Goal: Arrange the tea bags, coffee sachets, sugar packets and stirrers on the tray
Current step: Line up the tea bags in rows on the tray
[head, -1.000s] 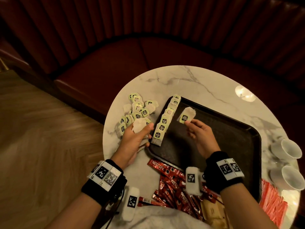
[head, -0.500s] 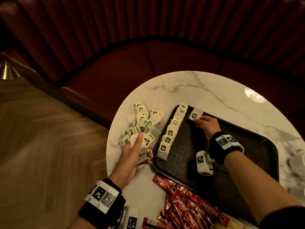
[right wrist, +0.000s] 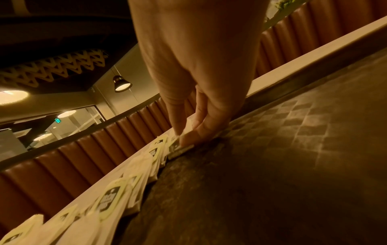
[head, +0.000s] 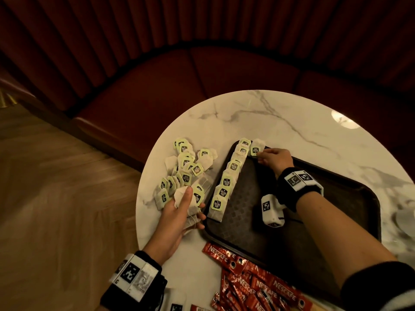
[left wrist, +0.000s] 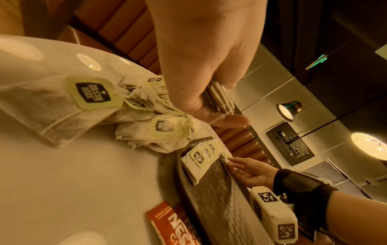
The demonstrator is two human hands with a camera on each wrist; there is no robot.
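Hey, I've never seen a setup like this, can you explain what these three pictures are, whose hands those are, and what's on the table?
No machine here: a person wears three cameras. The wide picture comes from the head; the two close ones look along each wrist.

On the marble table stands a dark tray with a row of tea bags along its left edge. A loose pile of tea bags lies left of it, red coffee sachets nearer the person.

The right hand pinches one tea bag at the tray's far corner, beside the row's top. The left hand holds a small bunch of tea bags.
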